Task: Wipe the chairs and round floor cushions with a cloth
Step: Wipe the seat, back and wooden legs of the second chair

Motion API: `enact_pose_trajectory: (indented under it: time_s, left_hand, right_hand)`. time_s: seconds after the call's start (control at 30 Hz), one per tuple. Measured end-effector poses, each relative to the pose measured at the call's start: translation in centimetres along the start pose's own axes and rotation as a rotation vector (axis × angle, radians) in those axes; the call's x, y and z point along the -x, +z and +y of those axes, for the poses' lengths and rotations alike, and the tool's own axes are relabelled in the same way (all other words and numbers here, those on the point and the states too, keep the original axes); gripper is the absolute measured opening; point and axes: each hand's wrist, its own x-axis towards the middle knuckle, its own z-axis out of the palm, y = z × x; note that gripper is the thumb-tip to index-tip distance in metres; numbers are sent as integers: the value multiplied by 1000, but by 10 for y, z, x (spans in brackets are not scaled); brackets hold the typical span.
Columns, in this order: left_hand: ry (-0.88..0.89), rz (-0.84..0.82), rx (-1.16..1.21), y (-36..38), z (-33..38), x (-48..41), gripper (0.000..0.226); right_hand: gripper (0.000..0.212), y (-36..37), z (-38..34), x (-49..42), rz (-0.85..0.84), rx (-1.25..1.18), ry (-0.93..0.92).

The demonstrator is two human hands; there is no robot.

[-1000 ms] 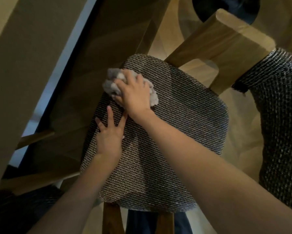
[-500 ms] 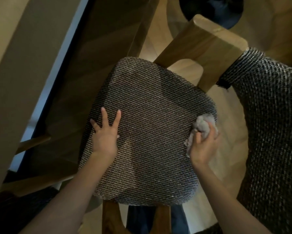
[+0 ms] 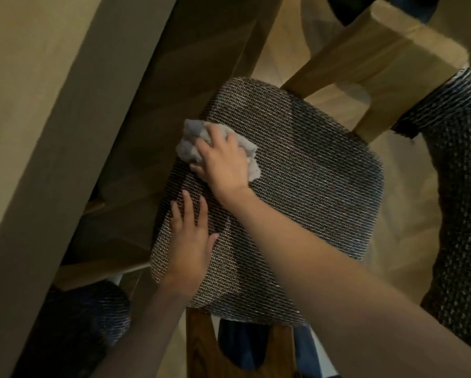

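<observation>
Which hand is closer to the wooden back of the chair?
Right. The right hand grips the cloth near the seat's far edge, closer to the wooden back; the left hand lies flat nearer the front edge.

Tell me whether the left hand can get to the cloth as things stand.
Probably yes. The left hand lies flat on the seat close beside the right hand, which holds the cloth; nothing stands between them, though that hand covers much of it.
</observation>
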Motion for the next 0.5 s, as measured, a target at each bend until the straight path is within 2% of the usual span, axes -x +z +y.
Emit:
enact_pose_trajectory:
  time_s: [0.07, 0.13, 0.3, 0.43, 0.5]
  left_hand:
    - [-7, -31, -41, -4, 3, -1, 74]
    - [-13, -58, -53, -7, 5, -2, 74]
    - [-16, -61, -106, -10, 10, -2, 74]
    - [-10, -38, -127, -9, 11, -1, 74]
    - [-3, -26, -114, -8, 9, -2, 75]
  right_hand:
    - [45, -5, 32, 21, 21, -13, -2]
    - [49, -8, 70, 55, 31, -39, 92]
    - [45, -17, 162, 168, 115, -124, 492]
    - [43, -15, 174, 199, 173, -244, 790]
    - [39, -17, 164, 192, 257, -338, 957]
